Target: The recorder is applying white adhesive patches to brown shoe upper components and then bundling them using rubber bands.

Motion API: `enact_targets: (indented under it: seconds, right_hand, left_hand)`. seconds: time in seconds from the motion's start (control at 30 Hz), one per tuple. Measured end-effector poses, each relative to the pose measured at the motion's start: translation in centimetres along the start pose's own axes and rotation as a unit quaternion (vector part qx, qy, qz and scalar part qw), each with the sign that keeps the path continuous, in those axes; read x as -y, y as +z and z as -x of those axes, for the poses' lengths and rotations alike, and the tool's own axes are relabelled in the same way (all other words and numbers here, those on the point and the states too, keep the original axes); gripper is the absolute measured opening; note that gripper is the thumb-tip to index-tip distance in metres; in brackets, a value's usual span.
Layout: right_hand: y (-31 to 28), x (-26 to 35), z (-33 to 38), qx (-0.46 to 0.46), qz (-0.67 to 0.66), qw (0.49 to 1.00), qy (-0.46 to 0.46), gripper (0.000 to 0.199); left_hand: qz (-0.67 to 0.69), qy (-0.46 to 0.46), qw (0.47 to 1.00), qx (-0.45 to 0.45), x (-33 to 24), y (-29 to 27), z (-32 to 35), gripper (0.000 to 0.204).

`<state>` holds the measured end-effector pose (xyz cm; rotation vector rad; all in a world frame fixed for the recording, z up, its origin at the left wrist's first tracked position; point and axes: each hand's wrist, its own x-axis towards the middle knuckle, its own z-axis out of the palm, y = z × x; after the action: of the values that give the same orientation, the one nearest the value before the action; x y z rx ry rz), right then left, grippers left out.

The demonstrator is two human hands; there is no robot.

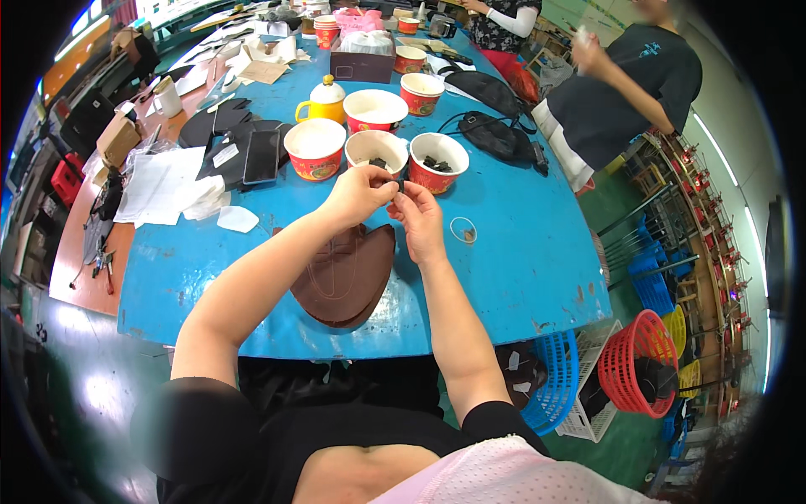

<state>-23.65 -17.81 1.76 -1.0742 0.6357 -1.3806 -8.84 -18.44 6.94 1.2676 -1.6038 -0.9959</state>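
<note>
My left hand [363,197] and my right hand [420,220] meet above the blue table, just in front of two red-and-white paper tubs. Fingertips of both hands pinch a small dark piece [400,184]; its exact kind is too small to make out. Small black pieces lie in the right tub [440,160] and in the tub [377,149] behind my left fingers. Below my hands rests a stack of brown leather-like pieces [342,290] with rounded edges and stitched lines, partly covered by my left forearm. A clear ring-shaped item [463,230] lies right of my right hand.
More paper tubs [315,149], a yellow lidded mug [322,102] and a dark box [363,60] stand farther back. A phone [261,157] and papers [159,185] lie left. Black bags [495,134] lie right, near a standing person [621,92]. Plastic baskets [640,361] stand beside the table.
</note>
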Motion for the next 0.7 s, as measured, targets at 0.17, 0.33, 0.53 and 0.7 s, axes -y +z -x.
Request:
enact_targets:
  seconds: [0.17,0.33,0.53,0.7]
  right_hand:
    - [0.0,-0.3,-0.1,-0.048,0.002,0.999,0.004,0.021]
    - [-0.5,-0.2,-0.5,-0.076,0.01,0.997,-0.018,0.02]
    - [-0.8,-0.1,-0.6,-0.093,-0.08,0.991,0.044,0.023]
    - [-0.8,-0.3,-0.5,-0.081,-0.017,0.996,0.02,0.019]
  left_hand:
    - [0.018,-0.034,0.999,0.025,-0.9,-0.2,0.8,0.032]
    - [0.082,-0.048,0.995,0.042,-1.2,0.7,1.0,0.03]
    - [0.312,-0.139,0.939,0.04,-0.6,0.8,1.0,0.033]
    - [0.245,-0.118,0.961,0.044,-0.9,1.2,1.4,0.029]
